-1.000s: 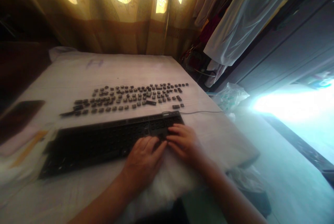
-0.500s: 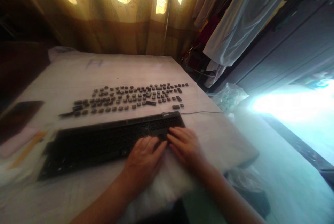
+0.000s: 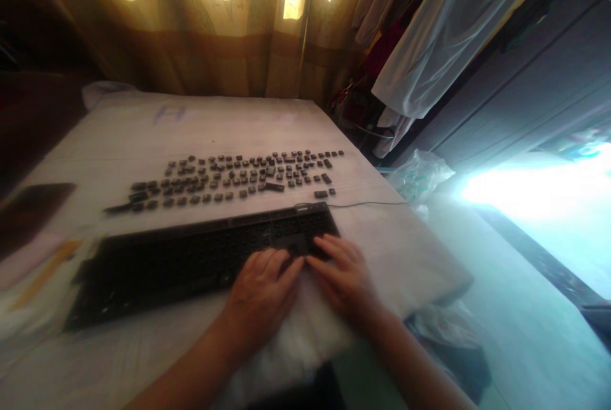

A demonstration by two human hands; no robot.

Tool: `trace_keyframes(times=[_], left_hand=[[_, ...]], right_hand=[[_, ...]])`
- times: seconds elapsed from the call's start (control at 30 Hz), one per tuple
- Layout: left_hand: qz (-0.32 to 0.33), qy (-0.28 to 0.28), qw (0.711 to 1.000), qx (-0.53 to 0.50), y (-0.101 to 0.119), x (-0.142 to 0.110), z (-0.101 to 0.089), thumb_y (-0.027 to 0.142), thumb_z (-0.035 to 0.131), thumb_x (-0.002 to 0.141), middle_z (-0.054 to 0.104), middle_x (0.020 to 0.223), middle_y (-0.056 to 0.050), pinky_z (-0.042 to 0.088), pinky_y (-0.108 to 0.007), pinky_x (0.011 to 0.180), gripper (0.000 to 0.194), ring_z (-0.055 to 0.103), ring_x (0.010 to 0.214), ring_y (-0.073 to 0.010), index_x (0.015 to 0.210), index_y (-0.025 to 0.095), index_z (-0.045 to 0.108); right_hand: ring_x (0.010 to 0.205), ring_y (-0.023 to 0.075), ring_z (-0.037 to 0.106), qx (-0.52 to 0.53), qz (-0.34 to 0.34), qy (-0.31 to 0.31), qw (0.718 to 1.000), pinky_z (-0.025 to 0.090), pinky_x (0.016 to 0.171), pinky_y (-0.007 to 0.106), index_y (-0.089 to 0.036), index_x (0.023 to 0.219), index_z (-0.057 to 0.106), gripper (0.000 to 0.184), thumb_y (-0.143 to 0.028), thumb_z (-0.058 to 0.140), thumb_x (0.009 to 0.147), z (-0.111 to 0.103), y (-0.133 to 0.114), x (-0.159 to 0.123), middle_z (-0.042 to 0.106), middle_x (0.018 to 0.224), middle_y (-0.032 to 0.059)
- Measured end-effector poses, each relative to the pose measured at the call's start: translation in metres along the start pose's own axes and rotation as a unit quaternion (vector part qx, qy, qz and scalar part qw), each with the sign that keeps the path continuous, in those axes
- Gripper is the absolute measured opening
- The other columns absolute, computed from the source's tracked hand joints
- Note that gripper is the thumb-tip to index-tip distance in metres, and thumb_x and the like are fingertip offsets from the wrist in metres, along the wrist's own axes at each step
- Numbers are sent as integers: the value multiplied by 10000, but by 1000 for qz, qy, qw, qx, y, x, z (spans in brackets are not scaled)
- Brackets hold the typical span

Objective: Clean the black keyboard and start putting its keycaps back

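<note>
A black keyboard (image 3: 181,254) lies at a slant along the front of the table, its key tops off over much of its face. My left hand (image 3: 262,282) grips its near edge right of the middle, fingers bent over it and thumb pointing right. On the keyboard's right end rests my right hand (image 3: 344,270), fingers stretched and apart. Both thumb tips come close together at the near edge; whether a small piece lies between them I cannot make out. Behind the keyboard, loose dark keycaps (image 3: 205,184) lie in several rough rows.
The white-covered table (image 3: 382,238) ends at the right, where a cable (image 3: 367,203) runs off. At left lie a dark flat object (image 3: 38,206), a pinkish item (image 3: 33,257) and a yellow strip (image 3: 45,275). A curtain (image 3: 191,47) hangs behind; a plastic bag (image 3: 420,174) sits beyond the edge.
My right hand's fingers have drawn slightly back and right on the keyboard. My left hand stays nearly in place. The view has shifted a little.
</note>
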State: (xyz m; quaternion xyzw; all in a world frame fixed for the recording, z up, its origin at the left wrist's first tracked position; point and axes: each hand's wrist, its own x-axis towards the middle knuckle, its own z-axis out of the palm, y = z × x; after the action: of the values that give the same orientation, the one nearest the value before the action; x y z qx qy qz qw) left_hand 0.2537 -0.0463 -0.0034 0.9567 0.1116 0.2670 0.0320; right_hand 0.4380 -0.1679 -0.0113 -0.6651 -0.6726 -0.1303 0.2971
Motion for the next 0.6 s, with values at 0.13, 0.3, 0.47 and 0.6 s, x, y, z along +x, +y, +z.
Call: trace_keyframes(times=[0.13,0.3,0.47,0.6], left_hand=[[1,2,1000,3,0,-1,2,207,513,951,635,1132,-133,525,-487,905,338,568,1051,-296,1262,158,635],[-2,-3,1000,8,1,-1,3,217,526,950,633,1146,-131,512,-490,928,325,563,1076,-296,1249,171,643],[-4,-1,1000,4,0,-1,2,218,510,955,635,1131,-127,516,-477,918,326,566,1062,-286,1251,174,640],[-2,9,1000,1,0,-1,3,208,511,954,631,1138,-127,516,-481,916,328,560,1057,-290,1254,169,638]], right_hand=[[1274,290,550,-6,-5,-9,1000,471,1041,512,-270,1177,714,331,-154,570,902,1,0,-1,647,1324,106],[1272,297,551,6,1,-15,1000,467,1041,529,-276,1162,723,327,-160,588,887,2,1,-2,650,1325,104],[1249,296,569,16,5,-8,1000,483,1028,525,-283,1164,729,325,-165,586,897,1,0,-1,664,1306,99],[1241,286,579,34,26,-2,999,506,1021,509,-276,1138,736,296,-172,570,917,1,1,0,672,1294,90]])
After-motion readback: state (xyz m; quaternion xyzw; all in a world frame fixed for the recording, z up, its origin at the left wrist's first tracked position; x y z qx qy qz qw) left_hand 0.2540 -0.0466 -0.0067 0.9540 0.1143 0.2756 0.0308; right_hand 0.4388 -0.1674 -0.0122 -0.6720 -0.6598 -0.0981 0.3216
